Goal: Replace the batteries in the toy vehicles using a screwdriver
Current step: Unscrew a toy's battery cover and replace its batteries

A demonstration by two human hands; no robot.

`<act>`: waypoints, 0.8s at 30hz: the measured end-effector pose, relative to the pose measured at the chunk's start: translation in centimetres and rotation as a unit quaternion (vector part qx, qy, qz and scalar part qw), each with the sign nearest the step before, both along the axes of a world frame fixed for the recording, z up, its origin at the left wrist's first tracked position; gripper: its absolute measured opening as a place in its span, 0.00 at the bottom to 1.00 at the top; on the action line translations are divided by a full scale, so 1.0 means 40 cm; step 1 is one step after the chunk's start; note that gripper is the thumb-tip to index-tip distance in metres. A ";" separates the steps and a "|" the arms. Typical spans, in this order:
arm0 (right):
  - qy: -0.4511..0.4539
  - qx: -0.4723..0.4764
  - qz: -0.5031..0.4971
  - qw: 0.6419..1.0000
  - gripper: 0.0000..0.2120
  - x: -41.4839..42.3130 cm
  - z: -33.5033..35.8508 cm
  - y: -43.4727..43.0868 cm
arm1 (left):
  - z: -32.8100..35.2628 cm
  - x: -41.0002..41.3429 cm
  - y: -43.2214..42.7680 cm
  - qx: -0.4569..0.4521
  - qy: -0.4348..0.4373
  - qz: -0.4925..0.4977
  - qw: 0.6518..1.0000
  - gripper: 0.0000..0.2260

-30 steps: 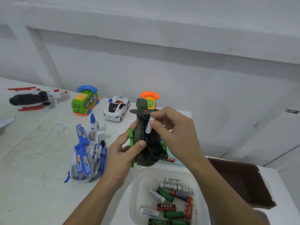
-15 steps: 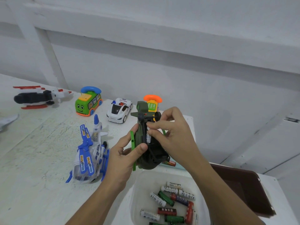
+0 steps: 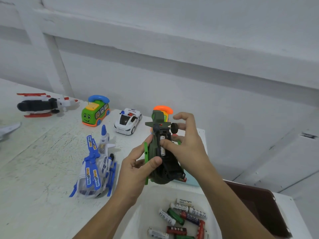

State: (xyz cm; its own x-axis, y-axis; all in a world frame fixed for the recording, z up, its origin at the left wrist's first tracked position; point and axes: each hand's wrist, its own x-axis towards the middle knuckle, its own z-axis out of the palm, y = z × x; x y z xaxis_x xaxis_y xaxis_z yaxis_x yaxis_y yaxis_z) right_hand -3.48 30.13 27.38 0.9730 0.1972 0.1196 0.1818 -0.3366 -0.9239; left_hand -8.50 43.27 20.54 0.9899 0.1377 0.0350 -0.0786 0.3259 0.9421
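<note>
A dark green toy helicopter (image 3: pixel 160 163) is held belly-up above the white table (image 3: pixel 34 195). My left hand (image 3: pixel 136 171) grips its left side, thumb across the body. In its open battery bay lies a white battery (image 3: pixel 162 147). My right hand (image 3: pixel 186 145) presses that battery down with the thumb while the other fingers curl round the far side of the helicopter. A white tray (image 3: pixel 146 204) below holds several loose batteries (image 3: pixel 181 216), white, green and red. No screwdriver is in sight.
On the table stand a blue-and-white toy helicopter (image 3: pixel 96 168), a white police car (image 3: pixel 127 121), a green bus phone (image 3: pixel 95 113), an orange-handled toy (image 3: pixel 164 109) behind the green one, and a black-and-white shuttle (image 3: pixel 43 106). A dark brown tray (image 3: pixel 259 204) sits at right.
The white battery went from between my right fingertips, above the bay, down into the bay. My right thumb now presses on it and my fingers have spread.
</note>
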 end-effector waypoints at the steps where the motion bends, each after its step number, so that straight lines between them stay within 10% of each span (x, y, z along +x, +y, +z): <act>1: 0.021 0.009 -0.008 1.000 0.26 0.003 0.000 0.001 | 0.000 0.002 0.003 0.010 -0.003 0.003 1.000 0.25; 20: 0.271 0.169 0.060 0.946 0.06 0.102 -0.054 -0.096 | -0.006 0.006 0.013 -0.028 0.032 0.010 0.999 0.28; 24: 0.164 -0.204 0.068 0.963 0.04 0.090 -0.119 -0.140 | 0.005 0.009 0.026 -0.039 0.045 0.017 0.998 0.29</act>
State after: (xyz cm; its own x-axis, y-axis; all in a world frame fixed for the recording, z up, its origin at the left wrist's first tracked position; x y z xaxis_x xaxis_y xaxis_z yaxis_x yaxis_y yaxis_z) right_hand 0.14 24.54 22.63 0.9075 0.2901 -0.3038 -0.0293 -0.6779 -0.7346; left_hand -8.15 44.31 20.72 0.9832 0.1703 -0.0660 -0.0071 0.3963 0.9181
